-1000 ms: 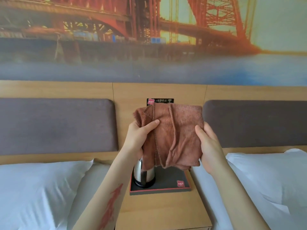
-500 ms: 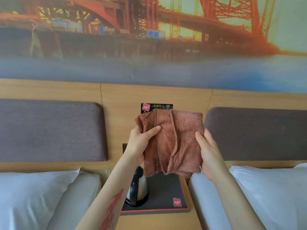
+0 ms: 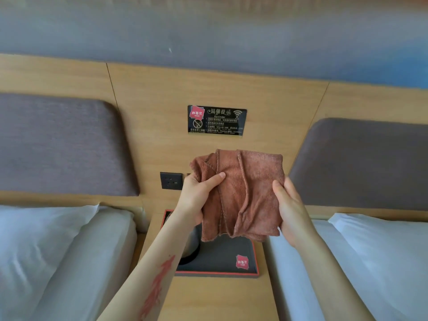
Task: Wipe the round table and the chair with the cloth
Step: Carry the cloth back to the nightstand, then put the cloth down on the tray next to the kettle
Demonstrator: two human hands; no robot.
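Note:
A folded brown cloth (image 3: 245, 193) hangs in the air in front of me, above a bedside stand. My left hand (image 3: 199, 193) grips its left edge, thumb laid across the front. My right hand (image 3: 289, 205) holds its right edge, thumb on the front and fingers behind. No round table or chair is in view.
A wooden bedside stand (image 3: 217, 297) sits between two white beds (image 3: 58, 251) (image 3: 370, 262). A dark tray (image 3: 231, 256) on it carries a metal kettle (image 3: 192, 244), mostly hidden by my left arm. On the wooden headboard wall hang a black notice plate (image 3: 216, 120) and a socket (image 3: 171, 180).
The view has tilted downward, so the bridge picture has left the frame and more of the stand shows. Both hands keep the same hold on the cloth.

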